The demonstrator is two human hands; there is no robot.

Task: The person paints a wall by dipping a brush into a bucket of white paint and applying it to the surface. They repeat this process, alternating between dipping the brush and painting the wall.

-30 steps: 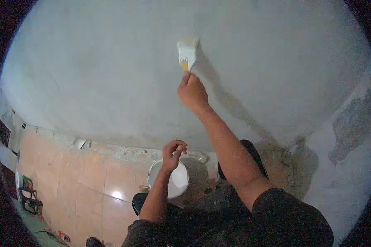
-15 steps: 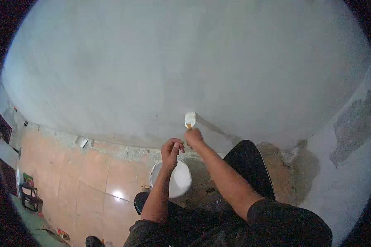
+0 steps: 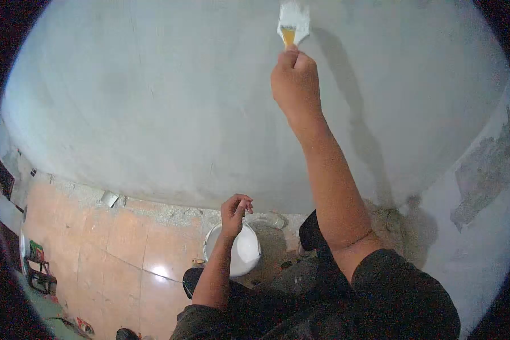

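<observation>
High on the grey wall [image 3: 170, 102], my right hand [image 3: 296, 73] is closed round the yellow handle of a paint brush [image 3: 292, 25]. White paint coats the brush head, which lies against the wall or very close to it. Low down, my left hand [image 3: 236, 214] hangs over the rim of a white bucket [image 3: 249, 252] with white paint inside. Its fingers are loosely bent and apart, with nothing seen between them.
A small metal plate [image 3: 109, 198] lies at the foot of the wall on the left. Tan floor tiles [image 3: 119, 243] spread below it. A black-framed object [image 3: 41, 275] stands at the far left. My bent knees are beside the bucket.
My right hand has moved far up the wall and slightly right with the brush, and the arm has stretched out. My left hand has stayed nearly in place over the bucket.
</observation>
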